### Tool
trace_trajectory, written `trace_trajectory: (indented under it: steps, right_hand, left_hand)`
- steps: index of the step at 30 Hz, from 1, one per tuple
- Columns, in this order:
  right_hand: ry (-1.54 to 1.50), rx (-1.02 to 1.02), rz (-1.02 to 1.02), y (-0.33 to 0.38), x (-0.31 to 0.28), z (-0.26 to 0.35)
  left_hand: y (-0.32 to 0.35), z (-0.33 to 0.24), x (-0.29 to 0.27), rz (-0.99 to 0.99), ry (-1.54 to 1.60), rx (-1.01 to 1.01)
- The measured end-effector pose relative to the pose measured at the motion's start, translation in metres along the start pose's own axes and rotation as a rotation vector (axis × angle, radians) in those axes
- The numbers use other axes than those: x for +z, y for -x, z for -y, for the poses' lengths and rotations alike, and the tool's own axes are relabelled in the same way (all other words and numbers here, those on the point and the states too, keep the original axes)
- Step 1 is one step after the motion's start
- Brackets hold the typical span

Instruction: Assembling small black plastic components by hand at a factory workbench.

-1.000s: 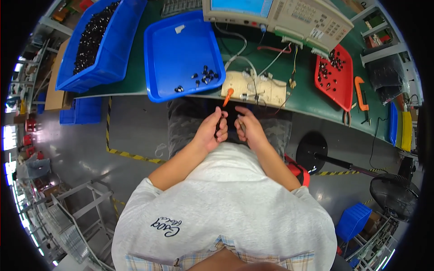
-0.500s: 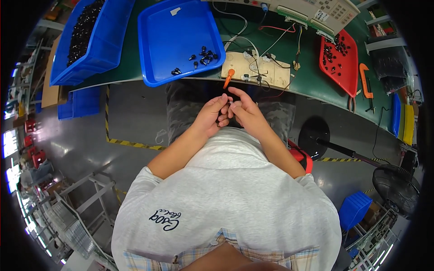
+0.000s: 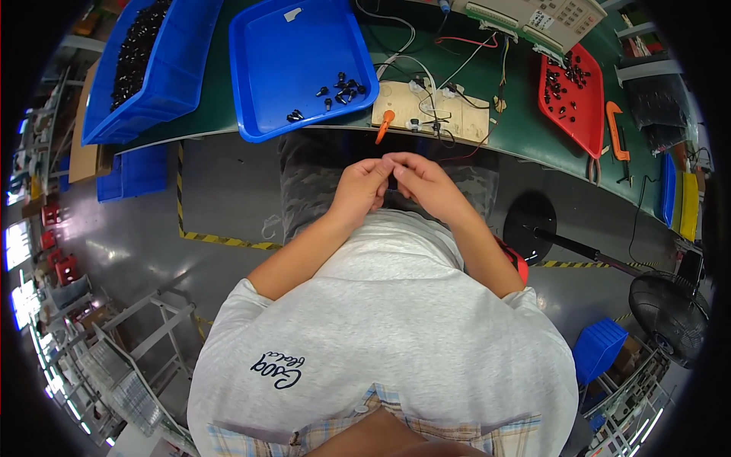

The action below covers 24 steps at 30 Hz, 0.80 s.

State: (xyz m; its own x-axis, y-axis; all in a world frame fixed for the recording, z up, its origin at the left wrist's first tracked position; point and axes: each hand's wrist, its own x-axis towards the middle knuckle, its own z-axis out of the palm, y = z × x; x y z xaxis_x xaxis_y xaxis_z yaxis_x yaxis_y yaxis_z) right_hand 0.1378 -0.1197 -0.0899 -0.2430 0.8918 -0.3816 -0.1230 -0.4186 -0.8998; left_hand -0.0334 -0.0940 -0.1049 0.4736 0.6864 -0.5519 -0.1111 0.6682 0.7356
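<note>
Above my lap, just short of the bench edge, my left hand point(image 3: 361, 186) and my right hand point(image 3: 428, 185) meet at the fingertips. Both are closed, thumbs and forefingers pinched together. Whatever lies between them is covered by the fingers and too small to name. Beyond the hands, a wooden board point(image 3: 470, 122) with wires and small sockets rests at the bench edge. An orange-handled tool point(image 3: 385, 126) sticks out over its near side. Left of the board, a blue tray point(image 3: 293, 68) holds several small black parts point(image 3: 346, 91) in its near right corner.
A deep blue bin point(image 3: 171, 76) full of black parts stands at far left. On the right are a red tray point(image 3: 586, 114) of small black parts, pliers point(image 3: 594, 169) and an orange clamp-shaped tool point(image 3: 615, 129). A beige instrument point(image 3: 525, 19) stands behind the board. A fan point(image 3: 666, 312) is at right.
My hands have drawn together at the fingertips. The right forefinger, raised before, has come down against the left hand, and the right forearm has shifted slightly right.
</note>
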Motion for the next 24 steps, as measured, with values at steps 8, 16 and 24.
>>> trace_trajectory:
  steps: [8,16,24]
  right_hand:
    - [-0.539,0.011,-0.311,-0.011,0.017,0.01]
    - [-0.619,-0.071,-0.361,-0.014,0.027,0.003]
    - [-0.725,0.0,-0.373,-0.013,0.024,0.014]
  left_hand:
    - [0.001,-0.004,0.003,-0.085,0.199,0.082]
    - [0.0,-0.009,-0.004,-0.013,0.41,0.03]
    - [-0.004,-0.003,0.001,-0.09,0.418,0.058]
